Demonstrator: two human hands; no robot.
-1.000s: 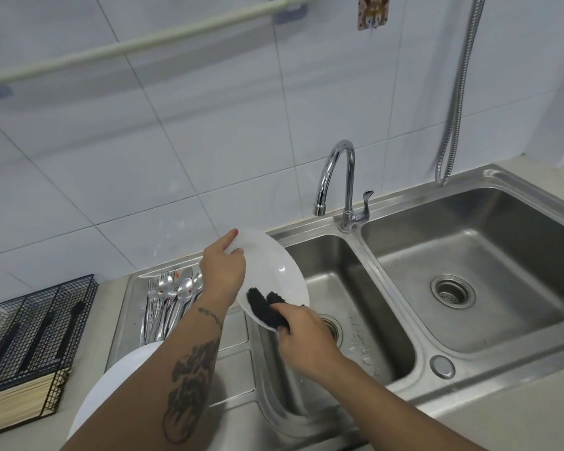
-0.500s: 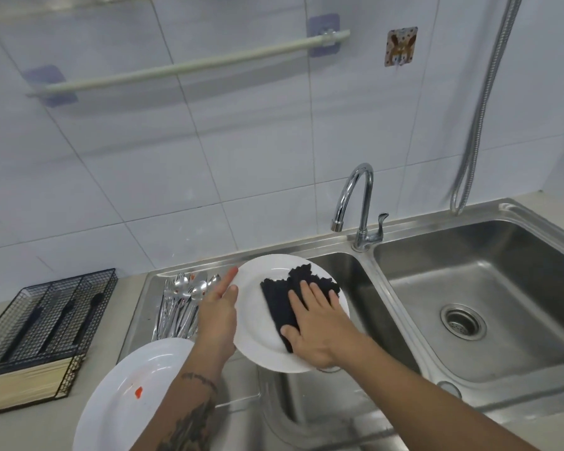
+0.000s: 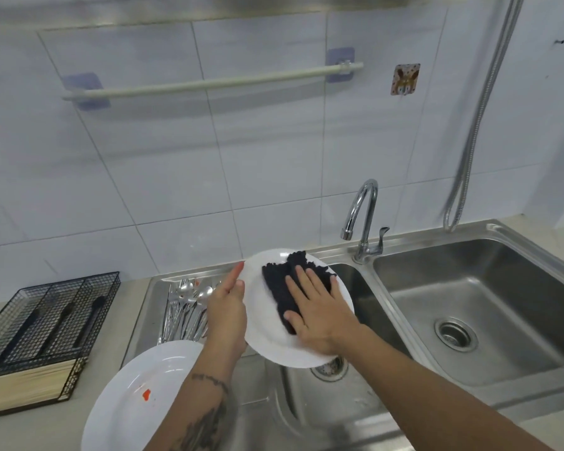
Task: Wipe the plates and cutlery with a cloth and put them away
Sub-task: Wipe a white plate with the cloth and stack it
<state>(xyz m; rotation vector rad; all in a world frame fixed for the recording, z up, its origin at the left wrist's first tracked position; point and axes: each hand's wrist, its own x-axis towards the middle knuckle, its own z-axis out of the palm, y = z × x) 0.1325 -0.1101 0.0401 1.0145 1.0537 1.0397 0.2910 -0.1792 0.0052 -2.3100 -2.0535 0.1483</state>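
Note:
My left hand (image 3: 226,312) grips the left rim of a white plate (image 3: 263,333), holding it tilted over the left sink basin. My right hand (image 3: 316,312) lies flat, fingers spread, pressing a dark cloth (image 3: 280,281) against the plate's face. A second white plate (image 3: 134,398) with a small red smear lies on the drainboard at the lower left, partly behind my left forearm. Several silver spoons and forks (image 3: 184,309) lie in a pile on the drainboard behind my left hand.
A black wire cutlery basket (image 3: 43,314) on a wooden base stands on the counter at the left. The double steel sink (image 3: 469,307) has a chrome tap (image 3: 363,219) behind it. A towel rail (image 3: 209,83) and a metal hose (image 3: 476,118) hang on the tiled wall.
The plate has turned from edge-on to face-up. My right hand went from bunching the cloth at the plate's lower edge to pressing it flat on the face. The view has tilted upward.

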